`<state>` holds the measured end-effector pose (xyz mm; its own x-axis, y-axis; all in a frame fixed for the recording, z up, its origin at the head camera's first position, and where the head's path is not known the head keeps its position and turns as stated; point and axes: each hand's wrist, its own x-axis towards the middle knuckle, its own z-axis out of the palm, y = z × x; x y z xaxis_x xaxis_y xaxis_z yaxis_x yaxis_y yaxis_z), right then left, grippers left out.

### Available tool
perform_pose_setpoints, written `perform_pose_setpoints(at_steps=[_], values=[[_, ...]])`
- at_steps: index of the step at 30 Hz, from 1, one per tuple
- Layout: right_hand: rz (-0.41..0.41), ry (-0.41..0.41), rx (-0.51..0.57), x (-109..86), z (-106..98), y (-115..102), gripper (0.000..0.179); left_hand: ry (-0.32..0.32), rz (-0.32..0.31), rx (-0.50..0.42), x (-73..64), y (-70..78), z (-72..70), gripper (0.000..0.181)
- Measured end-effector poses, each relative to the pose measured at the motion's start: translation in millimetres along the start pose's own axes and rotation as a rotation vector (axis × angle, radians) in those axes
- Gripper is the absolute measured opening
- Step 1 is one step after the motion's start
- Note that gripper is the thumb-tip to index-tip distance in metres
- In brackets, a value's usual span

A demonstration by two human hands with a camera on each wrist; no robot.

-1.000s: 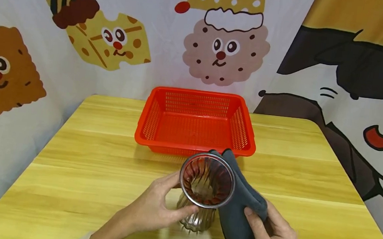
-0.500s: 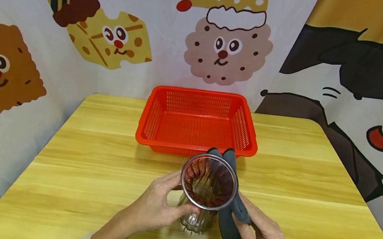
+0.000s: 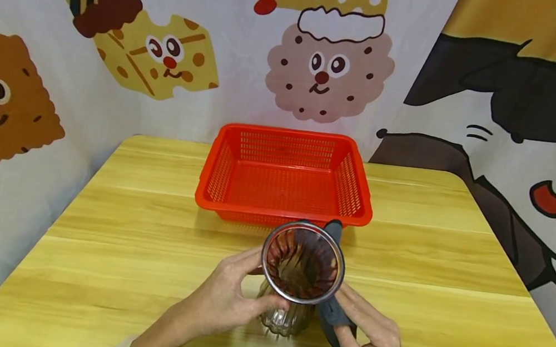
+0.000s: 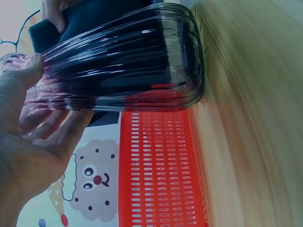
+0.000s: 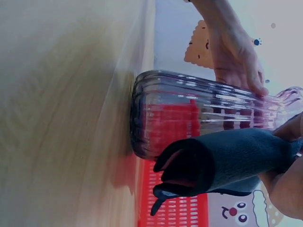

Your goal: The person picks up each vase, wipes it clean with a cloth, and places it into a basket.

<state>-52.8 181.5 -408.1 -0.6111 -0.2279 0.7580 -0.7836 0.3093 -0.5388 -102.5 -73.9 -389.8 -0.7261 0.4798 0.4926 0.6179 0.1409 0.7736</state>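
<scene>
A tall ribbed glass vase (image 3: 286, 320) stands upright near the front middle, its base right at the wooden tabletop and its flared, pinkish mouth facing up. My left hand (image 3: 231, 294) grips its upper part from the left, thumb in front and fingers behind. On the other side my right hand (image 3: 372, 339) holds a folded dark grey cloth (image 3: 338, 322) with black edging, close along the vase's side. The right wrist view shows the cloth's (image 5: 236, 158) folded layers and a small loop at its end. From the head, the vase's rim hides part of the cloth.
Behind the vase a red plastic basket (image 3: 281, 214) with slotted walls sits on the table (image 3: 117, 225). A white curtain (image 3: 240, 41) printed with cartoon food and a dog-like figure hangs around the table's back and sides.
My right hand has moved left with the cloth, bringing it in closer to the vase and partly behind its rim. The left hand and the vase have stayed nearly in place.
</scene>
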Motion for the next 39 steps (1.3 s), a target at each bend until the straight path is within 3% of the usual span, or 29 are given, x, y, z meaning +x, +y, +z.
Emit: perform_pose_setpoints(at_steps=[6,11,14,19,28,35,39], values=[[0.009,-0.002,-0.014,-0.5,-1,4,0.037,0.007,0.057,0.009,-0.3,-0.4,0.0,0.071],[0.030,-0.019,0.011,-2.1,-1,10,0.036,0.012,0.052,0.001,-0.2,0.0,-0.5,0.072],[0.050,-0.039,0.023,-3.4,-3,12,0.024,0.015,0.048,-0.008,0.3,-0.3,-0.4,0.073],[0.097,-0.072,0.012,-5.0,-5,11,0.055,0.012,0.028,-0.022,0.7,-0.6,0.3,0.075],[0.138,-0.125,-0.165,-7.4,-7,13,0.051,0.029,-0.070,-0.033,-0.6,2.2,1.1,0.077],[0.145,-0.220,-0.264,-7.6,-12,17,0.054,0.049,0.003,-0.013,1.3,0.9,2.8,0.078],[0.136,-0.275,-0.305,-7.7,-14,18,0.054,0.044,0.012,-0.004,1.9,1.5,3.2,0.077]])
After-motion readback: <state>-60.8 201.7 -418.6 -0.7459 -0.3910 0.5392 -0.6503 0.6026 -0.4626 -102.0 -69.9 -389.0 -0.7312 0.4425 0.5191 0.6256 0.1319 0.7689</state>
